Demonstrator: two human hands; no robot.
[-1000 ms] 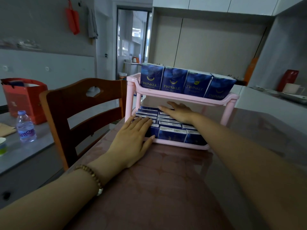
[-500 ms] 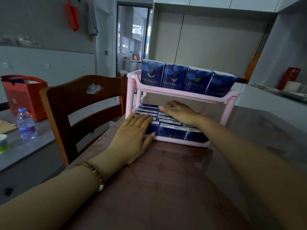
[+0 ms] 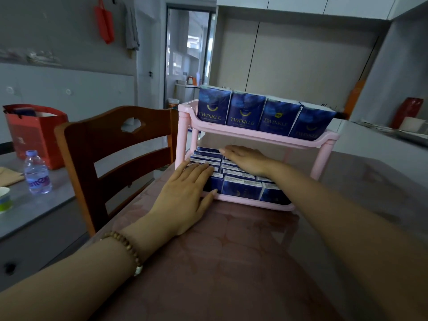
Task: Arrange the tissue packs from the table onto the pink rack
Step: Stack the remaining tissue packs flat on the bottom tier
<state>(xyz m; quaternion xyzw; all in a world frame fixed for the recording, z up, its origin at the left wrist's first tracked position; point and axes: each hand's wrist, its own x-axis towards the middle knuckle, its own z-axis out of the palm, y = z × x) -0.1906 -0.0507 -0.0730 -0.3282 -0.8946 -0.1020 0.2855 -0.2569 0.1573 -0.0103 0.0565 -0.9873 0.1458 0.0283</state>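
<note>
Worktop (image 3: 231, 262) carries pink rack (image 3: 261, 135) — left hand (image 3: 185, 193) and right hand (image 3: 247, 158) flat, fingers straight, pressing lower-tier tissue packs (image 3: 240, 184)

On my left I see a wooden chair (image 3: 115, 158). Past it, a water bottle (image 3: 37, 173) stands near an open red bag (image 3: 34, 135) on a grey surface (image 3: 53, 201). A red tote (image 3: 104, 22) hangs on the wall.

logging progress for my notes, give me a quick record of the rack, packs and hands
rack: pink rack, two shelves, on the table
top shelf: four upright tissue packs in a row
lower shelf: flat tissue packs, packed close
left hand: open, flat on the front-left packs
right hand: open, flat on packs farther in
</note>
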